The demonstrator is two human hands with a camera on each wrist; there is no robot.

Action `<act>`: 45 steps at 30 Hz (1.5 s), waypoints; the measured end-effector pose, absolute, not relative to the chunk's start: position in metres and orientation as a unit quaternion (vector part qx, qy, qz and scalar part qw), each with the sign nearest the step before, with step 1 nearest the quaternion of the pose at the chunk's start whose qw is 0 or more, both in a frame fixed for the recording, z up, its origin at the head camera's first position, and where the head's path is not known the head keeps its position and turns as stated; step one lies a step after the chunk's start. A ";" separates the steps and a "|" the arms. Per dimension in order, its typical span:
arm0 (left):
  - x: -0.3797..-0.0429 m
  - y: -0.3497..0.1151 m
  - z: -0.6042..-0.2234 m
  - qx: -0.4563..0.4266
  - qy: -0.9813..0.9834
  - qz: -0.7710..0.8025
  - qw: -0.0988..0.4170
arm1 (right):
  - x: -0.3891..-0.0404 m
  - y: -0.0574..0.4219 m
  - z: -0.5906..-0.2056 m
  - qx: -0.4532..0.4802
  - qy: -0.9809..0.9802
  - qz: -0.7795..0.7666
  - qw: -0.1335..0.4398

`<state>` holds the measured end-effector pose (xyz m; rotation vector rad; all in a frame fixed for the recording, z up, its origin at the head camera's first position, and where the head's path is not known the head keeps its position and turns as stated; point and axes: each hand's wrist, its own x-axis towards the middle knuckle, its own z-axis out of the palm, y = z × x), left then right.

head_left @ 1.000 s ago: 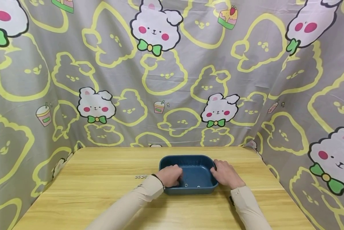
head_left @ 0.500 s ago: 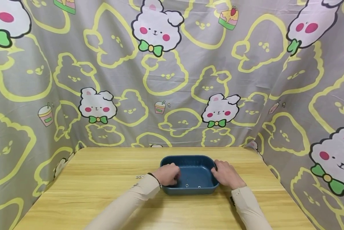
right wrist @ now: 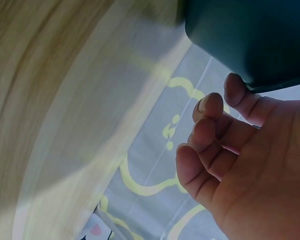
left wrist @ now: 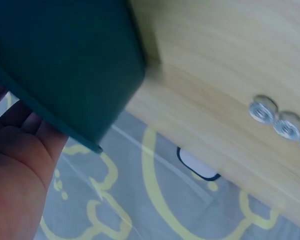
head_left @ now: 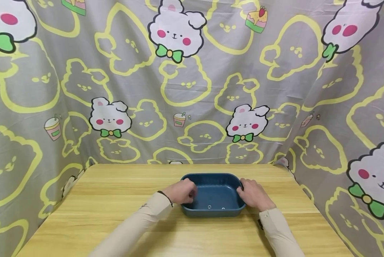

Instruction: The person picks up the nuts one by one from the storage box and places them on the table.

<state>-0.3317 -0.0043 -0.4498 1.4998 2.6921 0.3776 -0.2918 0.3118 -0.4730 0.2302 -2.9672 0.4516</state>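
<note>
A blue oblong plastic bin (head_left: 212,213) stands on the table. Two small silver nuts, one of them a shiny ring-shaped nut (head_left: 209,207), lie on its floor near the front wall. My left hand (head_left: 181,191) is over the bin's left rim, its fingers bent down just inside. The bin wall (left wrist: 75,65) hides those fingertips in the left wrist view, so I cannot tell what they hold. My right hand (head_left: 255,194) grips the right rim, the thumb at the rim and the index fingertip (right wrist: 235,87) against the outer wall; its other fingers curl loosely beside it.
Several silver ring-shaped nuts (left wrist: 288,125) sit in a row on the wooden table (head_left: 121,200), left of the bin; my left wrist covers them in the head view. A patterned grey curtain (head_left: 192,142) encloses the table's back and sides.
My left hand has moved left and slightly up from inside the bin to its left rim, covering the row of nuts. My right hand has kept its grip on the bin.
</note>
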 end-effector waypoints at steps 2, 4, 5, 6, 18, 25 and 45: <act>-0.333 -0.008 -0.449 0.487 0.864 0.126 0.011 | -0.291 0.312 -0.473 0.075 -0.984 0.149 0.064; -0.334 -0.011 -0.448 0.488 0.863 0.129 0.004 | -0.291 0.313 -0.473 0.075 -0.984 0.148 0.063; -0.334 -0.012 -0.447 0.487 0.863 0.130 0.001 | -0.291 0.313 -0.473 0.075 -0.984 0.148 0.062; -0.334 -0.014 -0.446 0.486 0.864 0.131 -0.001 | -0.291 0.313 -0.474 0.076 -0.984 0.147 0.062; -0.332 -0.032 -0.434 0.481 0.862 0.160 -0.021 | -0.292 0.311 -0.476 0.078 -0.983 0.150 0.066; -0.335 -0.046 -0.426 0.469 0.865 0.178 -0.027 | -0.290 0.310 -0.472 0.077 -0.984 0.149 0.064; -0.342 -0.098 -0.425 0.425 0.885 0.188 -0.036 | -0.289 0.312 -0.471 0.075 -0.983 0.158 0.052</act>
